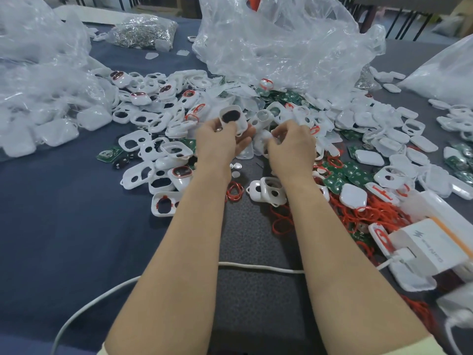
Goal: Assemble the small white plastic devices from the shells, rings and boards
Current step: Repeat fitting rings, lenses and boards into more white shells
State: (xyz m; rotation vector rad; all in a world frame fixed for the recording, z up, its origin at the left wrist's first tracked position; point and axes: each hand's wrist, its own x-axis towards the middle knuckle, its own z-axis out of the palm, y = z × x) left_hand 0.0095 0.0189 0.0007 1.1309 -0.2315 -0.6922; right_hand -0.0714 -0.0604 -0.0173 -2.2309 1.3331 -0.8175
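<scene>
Hands at work over a heap of device parts: the left hand curls its fingers round a white shell, held up with its dark oval opening toward the camera; the right hand, close beside the left and apart from it, pinches a small white piece too blurred to identify. Loose shells lie piled beyond and to either side of both hands, covering much of the blue-clothed table; green boards lie scattered to the right of the right wrist; red rings lie between the forearms, with a larger tangle to the right of the right forearm. A few button cells sit just below the left hand on a dark mat. Crumpled clear bags rise beyond the hands; a bag of metal parts lies far beyond the left hand; a white cable runs beneath both forearms toward a white charger block at the right of the right forearm.
</scene>
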